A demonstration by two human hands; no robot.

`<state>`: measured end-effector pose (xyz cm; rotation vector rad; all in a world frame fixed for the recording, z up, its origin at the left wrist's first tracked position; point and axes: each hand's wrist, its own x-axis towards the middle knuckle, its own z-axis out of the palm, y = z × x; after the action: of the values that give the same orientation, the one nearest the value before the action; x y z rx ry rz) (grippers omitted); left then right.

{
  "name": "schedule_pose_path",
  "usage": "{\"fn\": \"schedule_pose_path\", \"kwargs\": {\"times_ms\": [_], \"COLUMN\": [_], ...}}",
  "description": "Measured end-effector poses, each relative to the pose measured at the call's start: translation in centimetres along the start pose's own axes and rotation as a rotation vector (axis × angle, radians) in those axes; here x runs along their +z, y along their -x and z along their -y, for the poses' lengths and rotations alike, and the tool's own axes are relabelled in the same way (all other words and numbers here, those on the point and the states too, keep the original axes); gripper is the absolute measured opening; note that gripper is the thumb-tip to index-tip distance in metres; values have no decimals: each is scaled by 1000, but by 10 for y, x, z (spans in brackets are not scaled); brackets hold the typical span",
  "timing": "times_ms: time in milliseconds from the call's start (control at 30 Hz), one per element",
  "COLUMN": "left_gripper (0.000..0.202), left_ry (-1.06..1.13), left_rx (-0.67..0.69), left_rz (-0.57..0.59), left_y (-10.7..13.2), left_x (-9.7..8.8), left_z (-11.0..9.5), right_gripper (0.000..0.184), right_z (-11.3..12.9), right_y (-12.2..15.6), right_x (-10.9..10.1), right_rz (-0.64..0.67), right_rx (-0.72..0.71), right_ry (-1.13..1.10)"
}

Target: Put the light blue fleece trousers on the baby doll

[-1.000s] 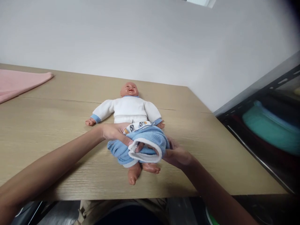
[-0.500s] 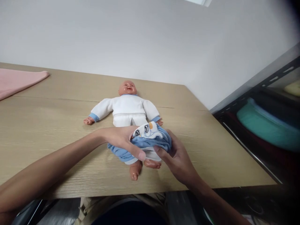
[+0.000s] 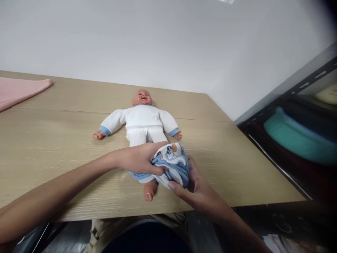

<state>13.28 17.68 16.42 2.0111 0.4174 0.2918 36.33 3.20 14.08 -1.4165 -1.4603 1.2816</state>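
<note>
A baby doll [image 3: 143,116] in a white top with blue cuffs and white bottoms lies face up on the table, feet toward me. Bunched over its lower legs is a blue-and-white terry garment [image 3: 172,163], looking like doll pants, with stitched cartoon eyes and an orange patch. My left hand [image 3: 143,160] reaches across the legs, thumb and fingers closed on the bunched cloth. From the right, my right hand [image 3: 196,188] grips the same cloth, thumb on its lower edge. One doll foot [image 3: 150,190] shows below a blue-and-white hem; the cloth and my hand hide the other.
A pink cloth [image 3: 21,92] lies at the far left of the wooden table [image 3: 65,140]. At right stands a dark slotted metal rack [image 3: 292,90] holding a teal basin [image 3: 295,137]. A pale wall rises behind the table.
My right hand has moved down and slightly left, gathering the garment over the doll's foot on the right, which is now covered. My left thumb has drawn into the cloth.
</note>
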Motion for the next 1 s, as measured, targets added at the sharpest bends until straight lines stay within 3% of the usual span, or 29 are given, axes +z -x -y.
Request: {"fn": "schedule_pose_path", "kwargs": {"times_ms": [133, 233, 400, 533, 700, 1000], "left_gripper": [33, 23, 15, 31, 42, 50], "left_ry": [-293, -413, -482, -553, -590, -491], "left_rx": [-59, -174, -200, -212, -230, -248], "left_rz": [-67, -61, -43, -35, -17, -14], "left_y": [-1, -1, -1, -2, -3, -1], "left_x": [11, 19, 27, 30, 32, 30], "left_z": [1, -1, 4, 10, 9, 9], "right_gripper": [42, 34, 34, 34, 20, 37], "right_z": [-13, -18, -26, -43, -61, -69], "right_y": [1, -1, 11, 23, 24, 11], "right_x": [19, 29, 53, 75, 72, 74], "right_rz": [-325, -471, -555, -665, -807, -797], "right_rx": [-56, -99, -110, -186, -362, -316], "right_ry": [98, 198, 325, 491, 688, 403]}}
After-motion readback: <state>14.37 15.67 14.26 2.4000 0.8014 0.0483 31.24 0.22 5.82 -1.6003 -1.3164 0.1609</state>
